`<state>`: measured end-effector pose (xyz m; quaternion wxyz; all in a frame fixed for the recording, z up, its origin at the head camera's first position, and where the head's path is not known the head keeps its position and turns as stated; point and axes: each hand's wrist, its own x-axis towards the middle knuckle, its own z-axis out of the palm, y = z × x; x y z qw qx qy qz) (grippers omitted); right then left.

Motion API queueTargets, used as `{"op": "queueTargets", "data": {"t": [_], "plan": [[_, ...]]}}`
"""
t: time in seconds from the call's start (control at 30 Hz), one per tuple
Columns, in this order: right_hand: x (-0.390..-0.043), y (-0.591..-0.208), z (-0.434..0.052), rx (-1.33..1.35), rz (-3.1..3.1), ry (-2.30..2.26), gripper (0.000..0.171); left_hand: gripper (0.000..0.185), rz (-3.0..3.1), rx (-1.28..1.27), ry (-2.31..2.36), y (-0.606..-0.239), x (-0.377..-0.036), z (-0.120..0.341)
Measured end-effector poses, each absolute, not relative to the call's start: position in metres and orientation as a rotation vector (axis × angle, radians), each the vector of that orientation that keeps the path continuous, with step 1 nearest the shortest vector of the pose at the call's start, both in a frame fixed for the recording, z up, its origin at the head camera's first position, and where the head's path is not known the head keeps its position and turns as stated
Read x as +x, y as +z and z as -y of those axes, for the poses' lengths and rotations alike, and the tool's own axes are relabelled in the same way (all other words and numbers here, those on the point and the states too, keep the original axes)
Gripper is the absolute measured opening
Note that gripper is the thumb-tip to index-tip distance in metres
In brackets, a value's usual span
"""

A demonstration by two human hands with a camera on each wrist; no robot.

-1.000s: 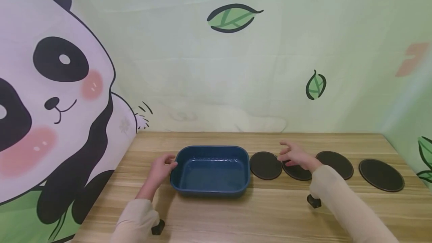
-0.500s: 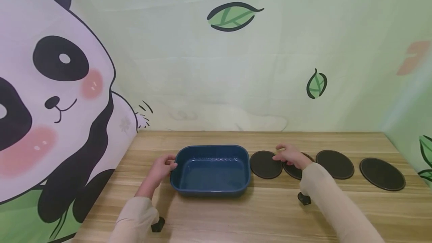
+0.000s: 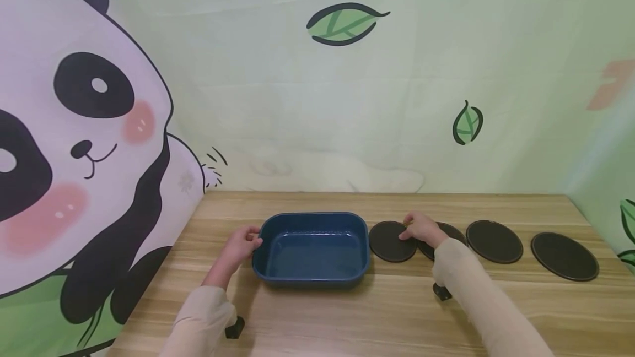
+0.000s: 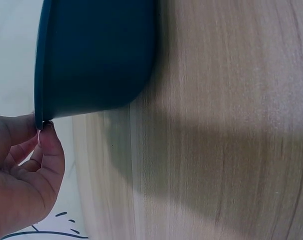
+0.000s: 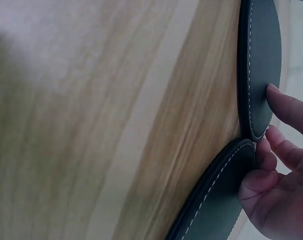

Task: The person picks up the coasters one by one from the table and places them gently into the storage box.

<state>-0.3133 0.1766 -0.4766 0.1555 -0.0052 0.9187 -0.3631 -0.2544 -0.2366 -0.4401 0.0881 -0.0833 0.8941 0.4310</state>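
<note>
A dark blue rectangular tray [image 3: 310, 215] stands empty on the wooden table. My left hand [image 3: 242, 247] pinches its left rim, and the left wrist view shows the thumb [image 4: 47, 145] against the tray's [image 4: 96, 55] edge. Right of the tray lies a row of round black coasters. My right hand [image 3: 420, 229] rests where the first coaster [image 3: 389, 242] meets the second coaster [image 3: 450, 232]. In the right wrist view a fingertip [image 5: 274, 95] touches the first coaster [image 5: 261, 60] and the thumb lies at the rim of the second coaster [image 5: 216, 205]. Both coasters lie flat.
Two more black coasters, a third [image 3: 494, 241] and a fourth [image 3: 564, 256], lie further right. A panda-and-leaf printed cloth encloses the table [image 3: 347, 313] at the back and on both sides. Bare wood stretches along the front.
My right hand has slid left from above the second coaster to the first one's right edge and lowered onto it. The left hand and tray have stayed put.
</note>
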Motion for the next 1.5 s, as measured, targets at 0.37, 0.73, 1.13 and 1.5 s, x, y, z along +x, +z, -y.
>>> {"op": "queueTargets", "data": {"t": [0.37,0.73,1.13,1.5], "plan": [[-0.318,-0.477,-0.181,-0.008,-2.623,-0.954,0.029,0.032,-2.687,-0.217,1.318,-0.443,-0.256,0.233],[-0.315,-0.478,-0.183,-0.064,-2.539,-1.128,0.043,0.032,-2.652,-0.241,1.316,-0.443,-0.256,0.234],[-0.309,-0.458,-0.187,-0.045,-2.354,-1.303,0.026,0.032,-2.645,-0.248,1.303,-0.441,-0.256,0.234],[-0.313,-0.412,-0.193,-0.208,-2.293,-1.519,0.030,0.032,-2.641,-0.257,1.306,-0.441,-0.257,0.237]]}}
